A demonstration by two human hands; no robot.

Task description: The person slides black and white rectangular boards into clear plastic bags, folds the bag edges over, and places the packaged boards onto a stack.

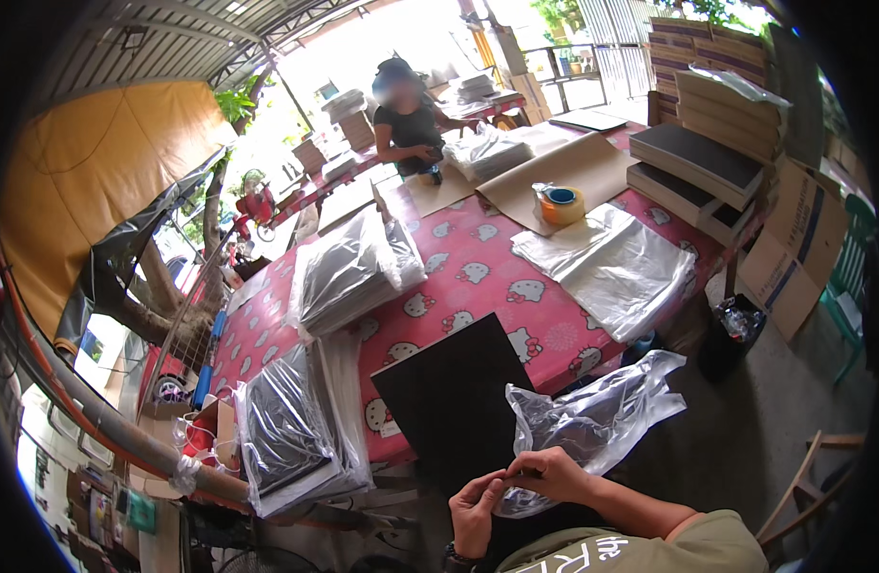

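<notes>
A clear plastic bag (602, 411) hangs loose in front of me, its film spreading to the right past the table's near edge. My right hand (552, 473) pinches the bag's near end, with the film draping below and beyond the fingers. My left hand (475, 516) is closed, its thumb and fingertips meeting the right fingertips at that same end. Just beyond my hands, a flat black board (454, 382) lies at a slant on the table's near edge. The bag covers part of its right corner.
The table has a pink patterned cover (439, 277). Bagged black boards (286, 420) are stacked on the left, flat plastic bags (611, 267) on the right near a tape roll (560, 204). Black-topped boxes (697, 162) stand far right. Across the table, a person (409, 124) handles plastic-wrapped goods.
</notes>
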